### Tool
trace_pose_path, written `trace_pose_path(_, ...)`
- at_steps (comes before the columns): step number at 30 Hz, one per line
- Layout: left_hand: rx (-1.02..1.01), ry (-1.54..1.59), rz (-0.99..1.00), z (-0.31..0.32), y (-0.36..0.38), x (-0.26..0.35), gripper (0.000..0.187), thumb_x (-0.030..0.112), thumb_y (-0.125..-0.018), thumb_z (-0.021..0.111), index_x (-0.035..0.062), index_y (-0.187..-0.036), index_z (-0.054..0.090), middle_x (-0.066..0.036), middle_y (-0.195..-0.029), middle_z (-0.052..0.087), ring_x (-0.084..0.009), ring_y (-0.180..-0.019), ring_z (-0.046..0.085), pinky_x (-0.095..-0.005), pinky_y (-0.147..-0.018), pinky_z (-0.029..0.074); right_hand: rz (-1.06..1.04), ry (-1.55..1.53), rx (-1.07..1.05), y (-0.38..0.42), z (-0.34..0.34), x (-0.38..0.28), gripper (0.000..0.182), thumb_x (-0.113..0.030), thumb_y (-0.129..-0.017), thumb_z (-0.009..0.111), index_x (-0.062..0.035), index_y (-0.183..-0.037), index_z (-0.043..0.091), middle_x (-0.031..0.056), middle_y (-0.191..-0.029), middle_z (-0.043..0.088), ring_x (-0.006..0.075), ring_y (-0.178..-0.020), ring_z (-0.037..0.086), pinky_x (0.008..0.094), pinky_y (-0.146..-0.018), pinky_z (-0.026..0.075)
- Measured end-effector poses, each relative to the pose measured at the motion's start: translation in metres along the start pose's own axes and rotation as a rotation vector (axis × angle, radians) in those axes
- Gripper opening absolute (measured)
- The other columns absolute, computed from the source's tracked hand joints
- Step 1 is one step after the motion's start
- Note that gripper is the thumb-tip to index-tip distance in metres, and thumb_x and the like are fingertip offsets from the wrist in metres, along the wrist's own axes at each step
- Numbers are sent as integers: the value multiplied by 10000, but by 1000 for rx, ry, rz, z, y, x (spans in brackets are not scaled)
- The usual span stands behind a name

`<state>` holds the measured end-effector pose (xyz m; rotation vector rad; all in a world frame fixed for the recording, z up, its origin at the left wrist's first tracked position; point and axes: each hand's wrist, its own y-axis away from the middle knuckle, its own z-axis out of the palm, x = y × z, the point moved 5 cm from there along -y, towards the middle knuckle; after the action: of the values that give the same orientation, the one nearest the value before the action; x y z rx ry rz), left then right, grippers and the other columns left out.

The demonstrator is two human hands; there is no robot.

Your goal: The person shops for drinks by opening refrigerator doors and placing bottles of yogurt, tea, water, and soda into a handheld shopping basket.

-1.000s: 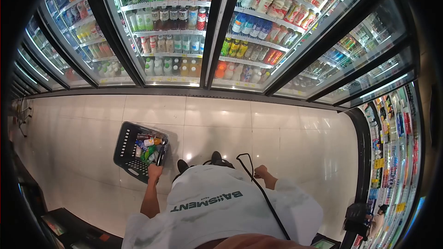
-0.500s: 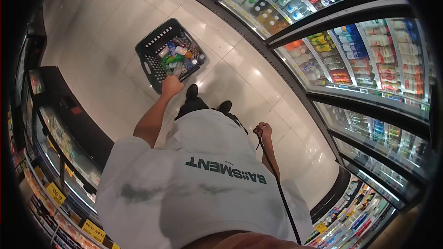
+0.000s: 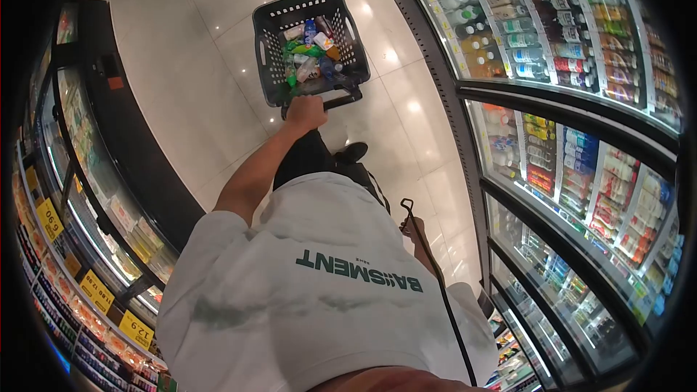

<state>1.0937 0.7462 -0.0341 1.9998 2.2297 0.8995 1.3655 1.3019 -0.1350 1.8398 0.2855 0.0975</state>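
My left hand (image 3: pixel 306 112) is closed around the handle of a dark plastic shopping basket (image 3: pixel 264 51), which is out in front of me by the floor. Inside the basket lie several drink bottles (image 3: pixel 308 49) and packs, among them green, blue and white ones; their labels are too small to read. Low at my right side, my right hand (image 3: pixel 414 231) has its fingers curled round a thin black cable (image 3: pixel 444 297). A loop of this cable sticks up above the fingers, and the rest runs back along my white shirt (image 3: pixel 319 305).
Glass-door drink fridges (image 3: pixel 573 152) line the right side. A chilled display case (image 3: pixel 91 152) with yellow price tags (image 3: pixel 98 289) stands along the left. Pale floor tiles (image 3: pixel 196 51) lie between them; my shoe (image 3: pixel 351 152) shows ahead.
The basket has moved forward and to the right in view, with my left hand still on its handle. My right hand has dropped a little lower. The fridges and display case have shifted in view.
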Motion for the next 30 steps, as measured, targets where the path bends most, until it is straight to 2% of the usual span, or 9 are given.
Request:
trace_pose_path(6, -124, 131, 59, -7, 0, -7, 309, 304, -816, 718, 5, -890, 705, -203, -795, 715, -348, -763, 720, -448, -747, 568, -227, -61, 154, 44, 34, -173, 357, -124, -935, 587, 81, -1225, 548, 217, -1011, 679, 249, -716, 713, 332, -635, 614)
trace_pose_path(9, -164, 941, 179, -25, -11, -36, 257, 264, -876, 699, 15, -935, 688, -173, -829, 720, -302, -799, 722, -401, -735, 557, -359, 95, 54, 71, 77, -251, 315, -121, -956, 593, 28, -1231, 564, 173, -1028, 673, 231, -765, 712, 325, -669, 596)
trace_pose_path(11, 160, 1015, 16, -29, -33, -88, 225, 239, -917, 678, 18, -961, 673, -158, -861, 716, -269, -812, 710, -368, -720, 542, -483, 285, 60, 97, 103, -304, 293, -129, -952, 616, 21, -1202, 585, 160, -1017, 679, 219, -739, 712, 308, -668, 593)
trace_pose_path(12, 454, 854, -233, -23, -61, -155, 226, 225, -918, 669, 13, -998, 659, -162, -853, 702, -292, -762, 698, -385, -704, 542, -638, 418, 98, 122, 122, -349, 256, -122, -948, 626, 15, -1163, 610, 139, -974, 694, 204, -720, 713, 302, -658, 583)
trace_pose_path(14, 510, 443, -414, -10, -95, -226, 318, 257, -924, 624, -21, -1079, 597, -211, -897, 650, -421, -898, 630, -495, -798, 514, -709, 600, 172, 152, 144, -397, 231, -118, -945, 636, 11, -1136, 623, 118, -934, 711, 192, -719, 719, 302, -649, 574)
trace_pose_path(18, 405, 347, -658, 45, -169, -326, 780, 448, -892, 657, -94, -1372, 366, -330, -1198, 573, -510, -1098, 573, -546, -954, 484, -898, 745, 163, 154, 190, -481, 186, -125, -961, 617, -11, -1108, 629, 137, -898, 718, 232, -755, 746, 331, -642, 563)
trace_pose_path(21, 287, 542, -657, 76, -221, -362, 853, 484, -918, 615, -122, -1422, 286, -354, -1246, 550, -540, -1109, 581, -579, -935, 493, -1073, 872, 73, 118, 260, -556, 165, -115, -955, 626, -10, -1083, 624, 139, -898, 713, 240, -750, 743, 334, -645, 559)
trace_pose_path(26, 331, 367, -646, 131, -252, -389, 693, 84, -862, 624, -111, -1449, 310, -322, -897, 667, -492, -828, 669, -514, -741, 558, -1278, 1015, -189, -22, 431, -671, 104, -116, -942, 605, -24, -980, 636, 212, -874, 695, 418, -805, 687, 450, -691, 537)
trace_pose_path(30, 328, 432, -655, 93, -245, -377, 301, 38, -913, 548, -114, -1155, 454, -322, -806, 639, -495, -787, 641, -535, -725, 523, -1352, 1461, -300, -181, 577, -707, 210, -143, -850, 686, -39, -1016, 609, 261, -970, 673, 439, -916, 665, 496, -756, 549)
